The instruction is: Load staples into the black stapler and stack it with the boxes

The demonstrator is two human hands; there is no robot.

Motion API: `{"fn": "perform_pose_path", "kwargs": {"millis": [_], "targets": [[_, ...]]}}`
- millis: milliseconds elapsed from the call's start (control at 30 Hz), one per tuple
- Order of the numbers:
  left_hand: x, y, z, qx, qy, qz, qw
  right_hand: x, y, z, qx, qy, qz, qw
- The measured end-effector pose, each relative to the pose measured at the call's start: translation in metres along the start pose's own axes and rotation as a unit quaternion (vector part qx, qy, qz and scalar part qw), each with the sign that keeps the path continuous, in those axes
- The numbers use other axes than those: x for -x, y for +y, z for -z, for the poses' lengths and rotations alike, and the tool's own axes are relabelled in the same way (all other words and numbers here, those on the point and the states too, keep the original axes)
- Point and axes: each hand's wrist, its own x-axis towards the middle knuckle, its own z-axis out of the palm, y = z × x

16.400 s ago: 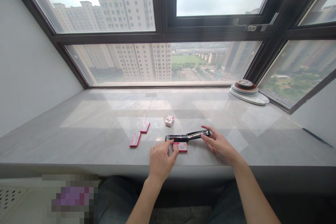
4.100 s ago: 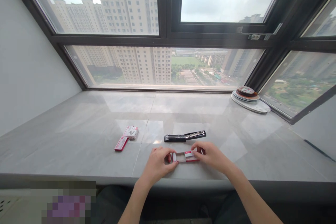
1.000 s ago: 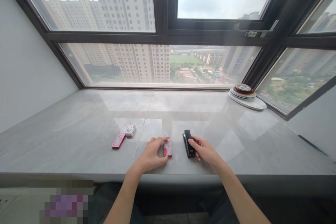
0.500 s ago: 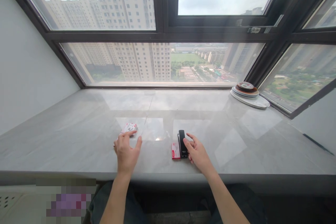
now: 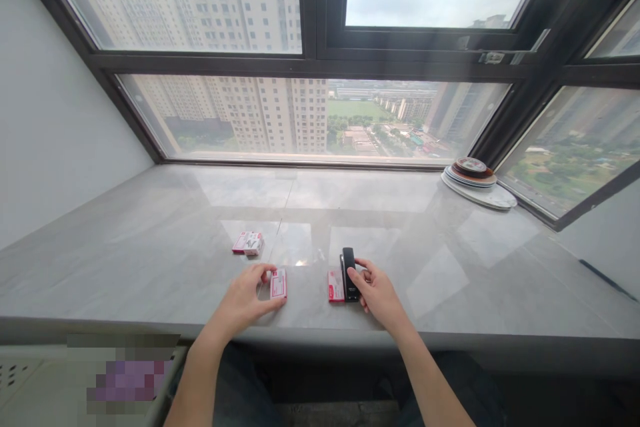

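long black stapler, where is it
The stapler is just right of the head view's centre, in the right hand beside a flat red-and-white box.

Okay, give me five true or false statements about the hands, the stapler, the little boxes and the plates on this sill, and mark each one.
1. The right hand is on the black stapler. True.
2. The left hand is on the stapler too. False: it holds a pink-and-white box between thumb and finger.
3. A red-and-white box lies just left of the stapler, as the camera sees it. True.
4. The stack of plates stands at the left end of the sill. False: it stands toward the right end.
5. The small white box is farther from the person than the box in the left hand. True.
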Motion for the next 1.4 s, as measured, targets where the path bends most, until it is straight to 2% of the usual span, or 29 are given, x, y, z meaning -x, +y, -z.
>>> {"fn": "perform_pose_path", "kwargs": {"millis": [133,267,400,500,533,600,667,700,733,767,800,867,933,1000,1067,1167,1267,1400], "targets": [[-0.018,0.050,-0.031,0.058,0.030,-0.072,0.995,-0.002,0.003,0.001,0.015,-0.002,0.000,1.000],[-0.030,0.088,-0.060,0.094,-0.025,-0.113,0.989,-0.004,0.006,0.002,0.022,-0.005,0.007,1.000],[-0.034,0.102,-0.072,0.102,-0.053,-0.140,0.983,-0.004,0.007,0.002,0.025,-0.012,0.005,1.000],[-0.036,0.099,-0.059,0.098,-0.051,-0.163,0.980,-0.003,0.006,0.001,0.025,-0.008,-0.002,1.000],[-0.039,0.093,-0.049,0.094,-0.034,-0.164,0.981,-0.002,0.005,0.001,0.025,-0.005,-0.004,1.000],[-0.049,0.069,-0.022,0.075,0.037,-0.137,0.987,-0.001,0.004,0.001,0.024,0.001,-0.009,1.000],[-0.063,0.030,0.009,0.020,0.142,-0.077,0.987,-0.001,0.002,0.001,0.022,0.001,-0.011,1.000],[-0.070,0.006,0.024,-0.014,0.176,-0.034,0.984,0.000,0.002,0.001,0.022,0.000,-0.012,1.000],[-0.076,-0.018,0.037,-0.047,0.185,0.015,0.982,0.000,0.001,0.001,0.022,0.000,-0.012,1.000],[-0.080,-0.042,0.046,-0.070,0.166,0.061,0.982,0.000,0.001,0.001,0.022,0.000,-0.013,1.000],[-0.082,-0.063,0.053,-0.087,0.122,0.094,0.984,0.000,0.000,0.001,0.021,0.000,-0.014,1.000],[-0.076,-0.095,0.060,-0.095,0.090,0.111,0.985,0.000,0.000,0.001,0.019,-0.001,-0.015,1.000],[-0.060,-0.111,0.058,-0.101,0.075,0.104,0.987,-0.001,-0.001,0.000,0.017,-0.003,-0.016,1.000],[-0.038,-0.112,0.052,-0.104,0.065,0.092,0.988,-0.001,-0.001,0.000,0.017,-0.005,-0.020,1.000],[-0.017,-0.099,0.044,-0.096,0.056,0.079,0.991,-0.002,0.000,0.000,0.016,-0.006,-0.022,1.000],[0.002,-0.057,0.027,-0.048,0.041,0.041,0.997,-0.002,0.001,0.000,0.009,-0.011,-0.019,1.000],[0.002,-0.001,0.003,0.053,0.020,-0.014,0.998,-0.002,0.003,0.000,0.008,-0.009,-0.013,1.000],[-0.015,0.066,-0.031,0.153,-0.020,-0.092,0.984,-0.003,0.004,0.000,0.012,-0.008,-0.007,1.000]]}}
